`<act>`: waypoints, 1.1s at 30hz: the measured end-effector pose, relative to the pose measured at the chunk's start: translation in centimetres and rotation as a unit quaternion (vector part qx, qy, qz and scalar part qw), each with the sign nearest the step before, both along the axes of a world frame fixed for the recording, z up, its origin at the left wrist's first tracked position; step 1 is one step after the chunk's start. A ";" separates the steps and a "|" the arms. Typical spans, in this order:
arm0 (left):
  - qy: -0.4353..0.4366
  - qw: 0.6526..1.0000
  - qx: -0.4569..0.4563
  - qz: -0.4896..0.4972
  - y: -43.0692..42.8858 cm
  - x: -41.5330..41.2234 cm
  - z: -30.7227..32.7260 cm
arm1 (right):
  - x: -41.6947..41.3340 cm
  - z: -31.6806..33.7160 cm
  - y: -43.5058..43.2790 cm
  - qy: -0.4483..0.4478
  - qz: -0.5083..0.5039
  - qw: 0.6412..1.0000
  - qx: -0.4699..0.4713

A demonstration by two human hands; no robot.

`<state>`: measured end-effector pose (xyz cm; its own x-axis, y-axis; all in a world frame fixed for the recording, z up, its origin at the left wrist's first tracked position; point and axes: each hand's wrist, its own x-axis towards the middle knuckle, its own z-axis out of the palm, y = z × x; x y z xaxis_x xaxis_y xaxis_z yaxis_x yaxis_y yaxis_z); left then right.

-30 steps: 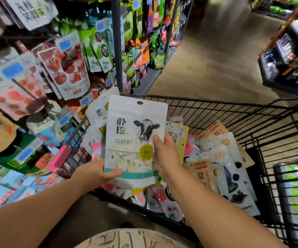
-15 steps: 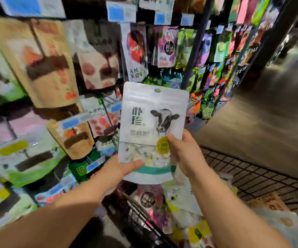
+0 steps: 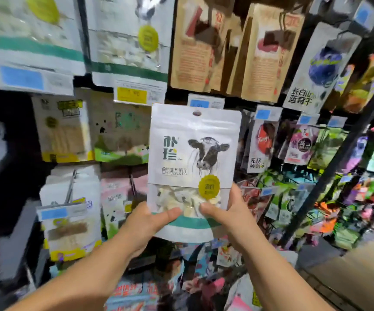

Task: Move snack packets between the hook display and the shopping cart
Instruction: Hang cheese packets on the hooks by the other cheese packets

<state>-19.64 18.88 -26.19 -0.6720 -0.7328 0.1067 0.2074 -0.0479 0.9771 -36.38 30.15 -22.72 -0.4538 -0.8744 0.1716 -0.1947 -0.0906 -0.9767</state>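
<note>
- Packet [image 3: 192,153]: flat, glossy white pouch with a cow print, a clear window and a round hang hole, held upright in front of the hook display [image 3: 338,164].
- Left hand [image 3: 145,223]: thumb and fingers pinch the packet's lower left edge.
- Right hand [image 3: 230,212]: pinches its lower right edge.

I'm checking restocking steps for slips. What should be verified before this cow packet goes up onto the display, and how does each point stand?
1. Grip: left hand and right hand both pinch the cow packet at its lower part: ok.
2. Packet upright, front toward the camera: ok.
3. Hang hole at the top uncovered: ok.
4. Matching packets located, hanging up and to the left: ok.
5. Hole lined up with a hook: cannot tell, no hook tip shows near it.
6. Free room on that hook: cannot tell.
</note>
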 end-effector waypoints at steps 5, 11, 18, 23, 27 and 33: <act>0.028 0.997 -0.040 0.060 -1.5 3.9 2.3 | 2.7 2.9 -3.6 0.039 0.042 0.998 -0.026; 0.014 0.982 -0.121 0.144 -3.2 8.7 5.8 | 6.5 6.7 -7.3 0.077 0.088 0.990 -0.078; 0.034 0.963 -0.166 0.208 -4.6 13.1 10.6 | 10.8 11.4 -11.3 0.096 0.123 0.978 -0.136; 0.063 0.946 -0.190 0.253 -5.6 15.5 14.6 | 14.1 15.0 -14.0 0.099 0.117 0.970 -0.190; 0.098 0.941 -0.183 0.269 -7.1 16.8 17.3 | 15.6 17.6 -16.4 0.098 0.128 0.962 -0.219; 0.100 0.934 -0.179 0.292 -9.7 18.1 20.4 | 17.1 20.8 -18.8 0.116 0.168 0.942 -0.267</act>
<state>-1.53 9.20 -5.76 -0.1100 -0.8618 0.4951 0.2768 0.4519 0.8481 -19.29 11.30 -1.96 -0.0627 -0.7233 0.6877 -0.2709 -0.6508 -0.7092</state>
